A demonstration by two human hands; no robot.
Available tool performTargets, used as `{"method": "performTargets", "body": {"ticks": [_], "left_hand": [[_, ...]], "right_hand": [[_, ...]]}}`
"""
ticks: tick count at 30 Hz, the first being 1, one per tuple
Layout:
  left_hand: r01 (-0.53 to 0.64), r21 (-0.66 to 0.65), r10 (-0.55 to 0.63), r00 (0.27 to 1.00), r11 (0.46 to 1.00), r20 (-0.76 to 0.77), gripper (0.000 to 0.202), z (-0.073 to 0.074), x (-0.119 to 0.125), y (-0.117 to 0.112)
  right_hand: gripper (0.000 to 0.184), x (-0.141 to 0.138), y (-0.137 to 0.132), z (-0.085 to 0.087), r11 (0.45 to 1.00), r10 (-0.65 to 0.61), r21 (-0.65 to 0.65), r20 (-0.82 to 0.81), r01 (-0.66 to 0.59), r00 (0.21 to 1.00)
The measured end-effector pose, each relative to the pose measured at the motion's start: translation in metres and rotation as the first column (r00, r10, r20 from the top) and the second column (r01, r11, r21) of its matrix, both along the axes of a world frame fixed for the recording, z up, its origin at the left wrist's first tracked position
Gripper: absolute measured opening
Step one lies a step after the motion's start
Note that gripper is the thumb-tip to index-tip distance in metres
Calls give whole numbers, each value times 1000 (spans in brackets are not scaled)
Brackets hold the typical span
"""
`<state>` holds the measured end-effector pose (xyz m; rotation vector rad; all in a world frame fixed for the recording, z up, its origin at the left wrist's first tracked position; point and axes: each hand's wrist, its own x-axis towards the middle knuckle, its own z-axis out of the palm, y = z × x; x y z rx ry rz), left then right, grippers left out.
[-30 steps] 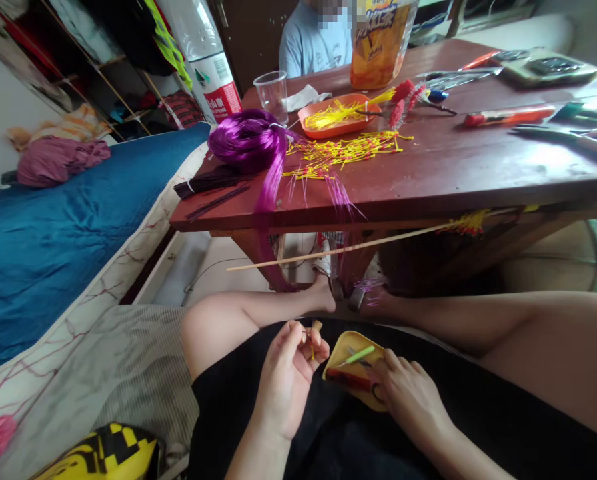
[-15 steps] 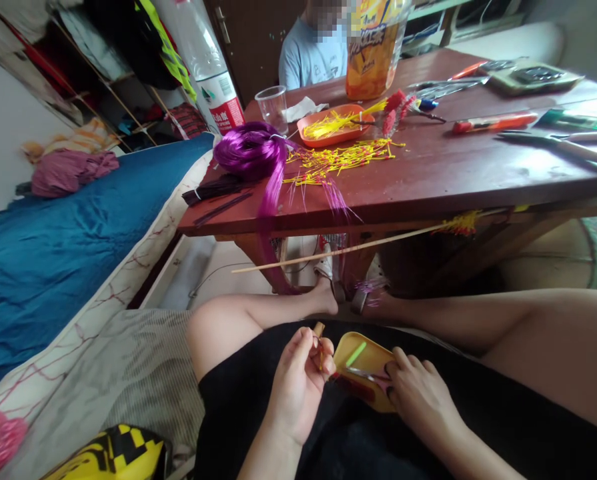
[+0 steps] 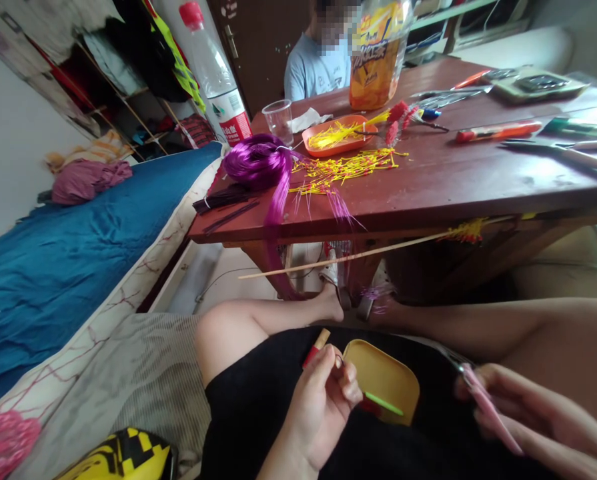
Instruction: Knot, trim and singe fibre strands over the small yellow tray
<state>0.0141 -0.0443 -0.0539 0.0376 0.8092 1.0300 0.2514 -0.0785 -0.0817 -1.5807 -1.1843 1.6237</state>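
The left hand [image 3: 323,407] is clenched on a short red stick [image 3: 314,350], whose tan tip rises out of the fist up and to the right, toward the desk [image 3: 453,180]; the right hand [image 3: 523,413] is closed around a pink-handled tool [image 3: 485,403], its long axis running from lower right to upper left, metal end aimed at the yellow tray [image 3: 393,373]. The tray rests on the lap between both hands, just beside the left fingers [image 3: 351,390] and apart from the right; a green stick [image 3: 384,404] lies in it, slanting down to the right.
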Motion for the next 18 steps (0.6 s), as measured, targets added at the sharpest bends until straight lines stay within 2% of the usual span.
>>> {"method": "performTargets", "body": {"ticks": [2,5,7,10,18], "left_hand": [[31,1,-31,1000,1000,-3,25,0,3,-3],[78,5,-77,997,997,-11,26,-1,7,-7],[95,2,-94,995,996,-21,26,-2,9,-9],[100,-8,-100,994,995,-43,27,-2,11,-11],[122,-48,-126,988,991,-89,32,-4,13,-13]], "right_hand": [[27,-35,5,11,997,-58,-64,-330,39,942],[27,-84,18,21,982,-182,-141,-561,124,808],[27,-103,24,22,963,-260,-219,-623,155,738],[24,-112,28,20,958,-284,-238,-676,163,681],[32,-109,28,17,920,-390,-267,-659,285,642]]}}
